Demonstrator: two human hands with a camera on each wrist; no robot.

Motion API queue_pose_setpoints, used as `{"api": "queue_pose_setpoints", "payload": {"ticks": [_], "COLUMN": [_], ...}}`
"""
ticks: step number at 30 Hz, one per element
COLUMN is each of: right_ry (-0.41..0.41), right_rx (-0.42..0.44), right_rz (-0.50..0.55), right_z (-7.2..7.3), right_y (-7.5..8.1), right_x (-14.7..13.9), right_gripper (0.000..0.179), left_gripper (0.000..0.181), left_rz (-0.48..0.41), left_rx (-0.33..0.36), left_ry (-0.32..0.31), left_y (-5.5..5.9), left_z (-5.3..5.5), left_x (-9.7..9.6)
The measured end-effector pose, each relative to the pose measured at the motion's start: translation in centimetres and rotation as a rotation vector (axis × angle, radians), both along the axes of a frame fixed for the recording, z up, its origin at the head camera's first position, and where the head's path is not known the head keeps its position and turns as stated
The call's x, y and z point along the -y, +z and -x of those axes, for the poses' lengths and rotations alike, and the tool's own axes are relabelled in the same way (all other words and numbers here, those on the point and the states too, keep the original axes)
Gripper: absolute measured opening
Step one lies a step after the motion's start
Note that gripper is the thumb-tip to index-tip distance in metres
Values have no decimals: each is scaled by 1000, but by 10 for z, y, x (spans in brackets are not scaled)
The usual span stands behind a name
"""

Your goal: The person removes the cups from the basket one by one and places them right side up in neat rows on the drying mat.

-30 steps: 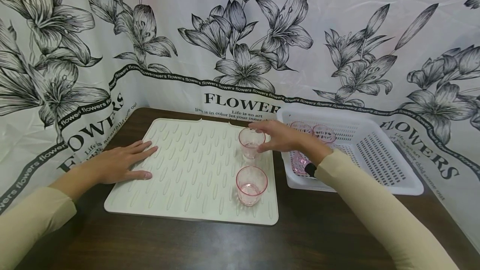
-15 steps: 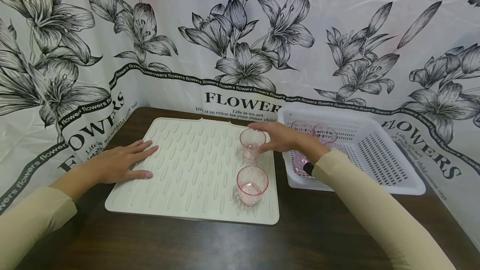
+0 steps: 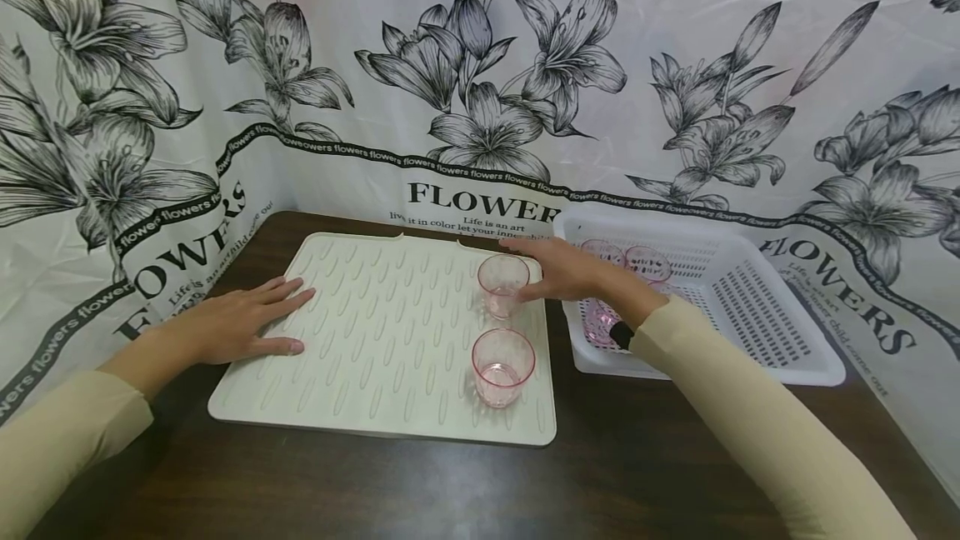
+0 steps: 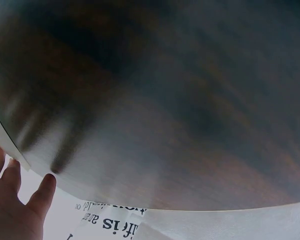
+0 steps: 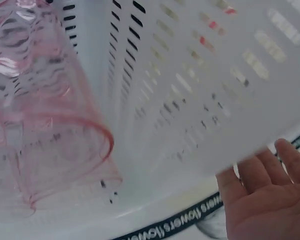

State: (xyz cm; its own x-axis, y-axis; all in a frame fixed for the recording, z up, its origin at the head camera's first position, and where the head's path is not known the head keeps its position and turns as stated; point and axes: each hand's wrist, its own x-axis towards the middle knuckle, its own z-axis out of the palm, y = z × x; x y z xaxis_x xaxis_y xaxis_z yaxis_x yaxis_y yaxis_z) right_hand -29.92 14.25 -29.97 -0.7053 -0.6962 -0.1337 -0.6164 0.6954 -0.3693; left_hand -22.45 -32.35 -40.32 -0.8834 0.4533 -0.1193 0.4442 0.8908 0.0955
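we have our right hand (image 3: 562,267) about the far glass (image 3: 498,286), gripping or loose we cannot tell; our left hand (image 3: 243,327) rests spread on the mat (image 3: 375,332) beneath. a careless sideways drag could knock that glass into the near glass (image 3: 501,386).

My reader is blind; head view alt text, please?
A right hand holds a pink-rimmed cup on a white mat, behind a second cup; the left hand rests on the mat's left edge. More cups sit in a white basket.
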Motion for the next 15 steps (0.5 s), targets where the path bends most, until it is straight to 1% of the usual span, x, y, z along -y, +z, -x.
{"api": "queue_pose_setpoints", "payload": {"ticks": [4,10,15], "right_ry": [-20,-84,-121], "right_rx": [-17,0,0], "right_rz": [28,128,190], "right_z": [-1,-4,-5], "right_y": [14,38,46], "right_x": [-11,-42,-72], "right_gripper": [85,86,86], "left_gripper": [89,89,88], "left_rz": [3,-3,-7], "left_rx": [-7,-2,3], "left_ry": [0,-4,-5], "left_y": [-1,0,1], "left_z": [0,0,0], "left_x": [0,0,0]}}
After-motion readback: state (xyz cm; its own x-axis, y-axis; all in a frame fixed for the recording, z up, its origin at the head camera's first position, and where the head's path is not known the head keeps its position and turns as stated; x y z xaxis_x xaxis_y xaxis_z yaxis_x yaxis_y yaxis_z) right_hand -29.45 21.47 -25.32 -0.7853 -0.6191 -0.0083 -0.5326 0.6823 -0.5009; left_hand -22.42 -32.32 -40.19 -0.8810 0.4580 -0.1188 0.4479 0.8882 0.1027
